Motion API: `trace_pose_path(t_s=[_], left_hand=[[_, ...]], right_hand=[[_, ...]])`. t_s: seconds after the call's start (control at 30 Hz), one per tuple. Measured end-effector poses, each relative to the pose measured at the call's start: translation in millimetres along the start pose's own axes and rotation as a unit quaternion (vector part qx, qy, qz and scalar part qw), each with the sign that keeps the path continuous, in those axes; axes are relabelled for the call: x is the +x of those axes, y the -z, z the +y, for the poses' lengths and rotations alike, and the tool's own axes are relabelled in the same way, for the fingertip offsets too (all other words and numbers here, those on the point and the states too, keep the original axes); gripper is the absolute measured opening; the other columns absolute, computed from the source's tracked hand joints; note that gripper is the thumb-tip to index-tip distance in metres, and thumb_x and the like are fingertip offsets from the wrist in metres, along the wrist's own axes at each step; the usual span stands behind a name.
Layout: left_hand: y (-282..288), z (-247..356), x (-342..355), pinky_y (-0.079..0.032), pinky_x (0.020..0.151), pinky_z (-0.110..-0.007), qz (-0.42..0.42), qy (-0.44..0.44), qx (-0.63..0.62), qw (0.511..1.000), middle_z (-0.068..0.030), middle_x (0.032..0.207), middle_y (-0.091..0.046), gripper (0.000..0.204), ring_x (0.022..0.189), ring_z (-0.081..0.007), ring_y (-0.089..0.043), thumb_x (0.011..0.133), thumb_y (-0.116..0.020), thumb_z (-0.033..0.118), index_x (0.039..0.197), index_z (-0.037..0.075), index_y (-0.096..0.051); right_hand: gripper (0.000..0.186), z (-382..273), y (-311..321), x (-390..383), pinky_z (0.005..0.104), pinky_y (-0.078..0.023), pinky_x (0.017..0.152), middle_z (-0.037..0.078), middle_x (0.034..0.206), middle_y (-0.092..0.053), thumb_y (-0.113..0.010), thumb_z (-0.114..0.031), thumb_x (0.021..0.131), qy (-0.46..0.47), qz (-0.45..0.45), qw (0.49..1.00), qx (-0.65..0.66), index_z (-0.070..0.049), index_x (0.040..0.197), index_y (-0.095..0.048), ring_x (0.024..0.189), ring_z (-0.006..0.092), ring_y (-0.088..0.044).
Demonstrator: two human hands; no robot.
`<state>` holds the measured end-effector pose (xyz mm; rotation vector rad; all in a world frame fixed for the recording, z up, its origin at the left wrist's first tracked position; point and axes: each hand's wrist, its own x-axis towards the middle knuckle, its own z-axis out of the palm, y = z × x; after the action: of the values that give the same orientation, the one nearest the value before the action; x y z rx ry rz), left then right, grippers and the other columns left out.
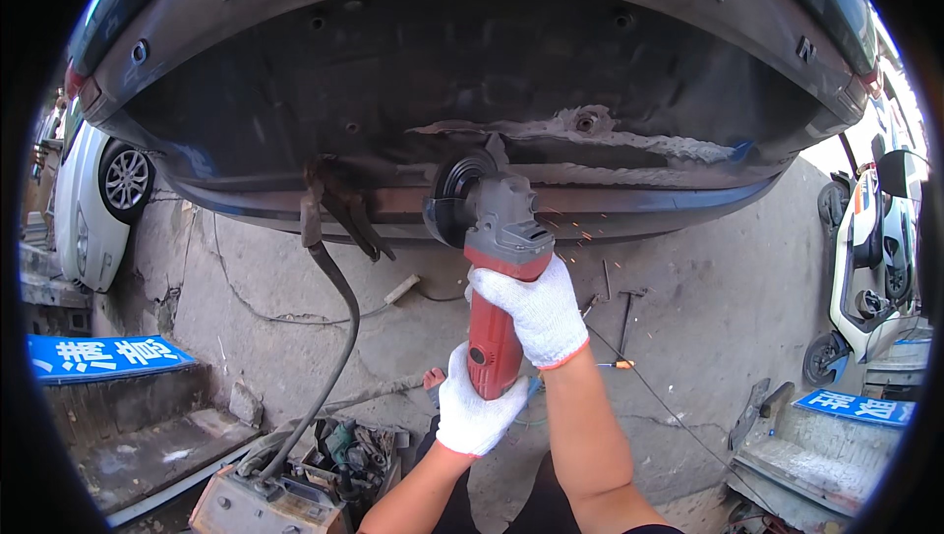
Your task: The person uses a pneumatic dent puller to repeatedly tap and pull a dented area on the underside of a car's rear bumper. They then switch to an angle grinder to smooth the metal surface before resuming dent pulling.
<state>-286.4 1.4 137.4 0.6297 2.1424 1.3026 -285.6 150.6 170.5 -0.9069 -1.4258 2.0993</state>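
A red and grey angle grinder (497, 337) is held in both my white-gloved hands. My left hand (477, 406) is closed round the rear end of its red body. Further forward, my right hand (536, 313) wraps the body just behind the grey gear head. The round disc and guard (457, 195) are up against the lower rear panel of a dark car (393, 62). Orange sparks fly off to the right of the tool. Pale, bare-looking patches (629, 146) run along the panel right of the disc. The exact contact point is partly hidden by the tool head.
A rusty clamp (339, 205) hangs on the car's lower edge, its thick cable (344, 318) running down to a boxy machine (261, 504) at lower left. Hand tools (627, 318) and thin cables lie on the concrete. Steps (157, 426) flank both sides; a white car (98, 200) and scooter (860, 268) stand beyond.
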Motion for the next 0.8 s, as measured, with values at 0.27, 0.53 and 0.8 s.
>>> trace_pose_path(t_s=[0.27,0.53,0.8], left_hand=[[-4.3,3.0,-7.2,-0.053,0.078,-0.033,-0.028,0.016,-0.037,0.999,-0.0173,0.100,-0.067,0.058,0.089,-0.0223,-0.068,0.072,-0.081,0.020,0.114,-0.001,-0.047],[-2.6,15.7,-4.0,-0.053,0.077,-0.033,-0.026,0.026,-0.031,0.999,-0.0168,0.096,-0.067,0.054,0.087,-0.0234,-0.068,0.071,-0.078,0.018,0.111,0.000,-0.047],[2.7,24.5,-2.0,-0.053,0.078,-0.034,-0.040,0.034,-0.035,0.998,-0.0182,0.096,-0.067,0.057,0.088,-0.0258,-0.069,0.072,-0.078,0.021,0.113,-0.001,-0.046]], right_hand=[[0.029,1.8,8.2,-4.1,0.0315,-0.053,0.066,0.009,0.082,-0.065,-0.073,-0.010,0.075,-0.008,0.029,0.999,0.017,0.000,0.101,-0.061,0.072,0.0181,-0.064],[0.028,-5.5,7.8,-3.4,0.0315,-0.053,0.066,0.009,0.083,-0.065,-0.073,-0.009,0.076,0.011,0.025,1.000,-0.010,0.000,0.099,-0.061,0.071,0.0176,-0.064],[0.029,-15.2,6.2,-2.3,0.0316,-0.053,0.065,0.009,0.081,-0.065,-0.073,-0.008,0.076,0.010,0.022,1.000,-0.018,0.000,0.101,-0.061,0.070,0.0177,-0.064]])
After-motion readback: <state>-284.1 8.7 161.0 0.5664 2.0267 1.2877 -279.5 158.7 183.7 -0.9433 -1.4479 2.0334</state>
